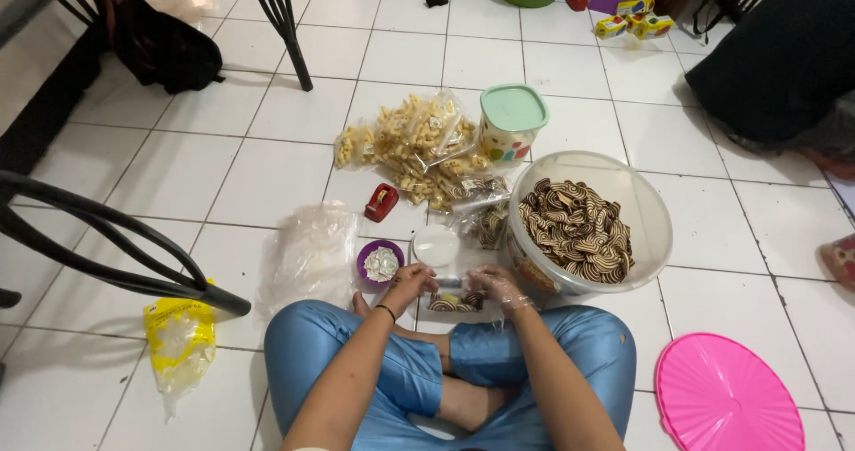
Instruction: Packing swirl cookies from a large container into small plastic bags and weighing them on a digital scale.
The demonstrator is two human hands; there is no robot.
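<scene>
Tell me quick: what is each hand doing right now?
Left hand: bare, closed on one end of a small clear bag of striped snacks.
Right hand: in a thin clear glove, closed on the bag's other end.

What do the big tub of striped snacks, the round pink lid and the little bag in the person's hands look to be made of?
The big tub looks like cloudy, translucent plastic: the snacks show dimly through its wall. The pink lid seems opaque moulded plastic, with a ribbed, faintly glossy top. The small bag between the left hand and right hand appears to be thin clear plastic film; its contents show through.
</scene>
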